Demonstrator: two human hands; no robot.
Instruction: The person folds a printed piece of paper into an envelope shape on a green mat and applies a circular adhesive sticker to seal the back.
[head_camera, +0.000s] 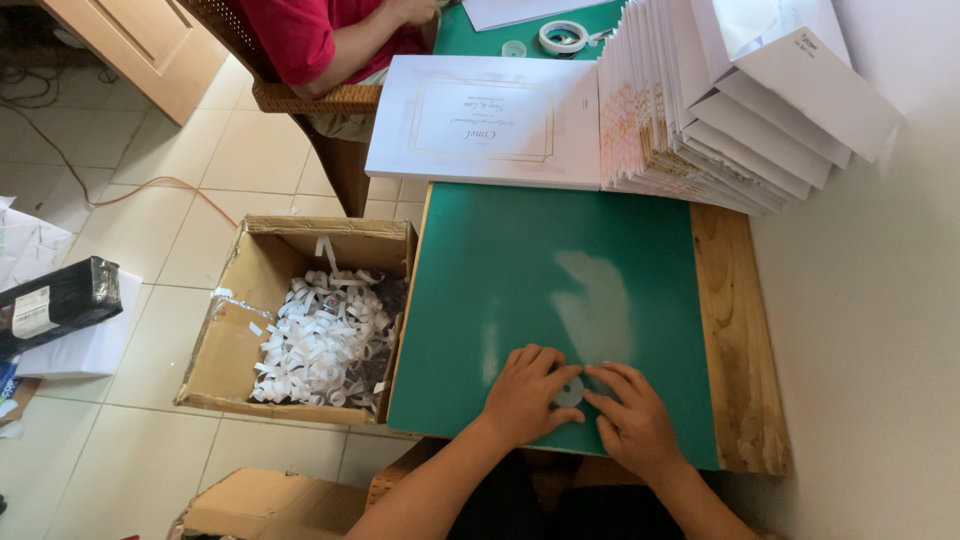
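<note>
Both hands met at the near edge of the green mat on the bench. Between them lay a small roll of clear tape, flat on the mat. The left hand curled its fingers around the roll's left side, thumb tucked under toward the person, a loose grip touching the roll. The right hand pinched at the roll's right rim with forefinger and thumb; whether it held a loose tape end could not be told.

Away from the grip, across the bare mat, a white card sheet with a gold border lay flat, and just right of it stood a fanned stack of white envelopes and cards. Beyond those sat a larger tape roll. Left of the grip, off the bench edge on the tiled floor, an open cardboard box held curled white paper strips. A second person in a red shirt sat at the far end.
</note>
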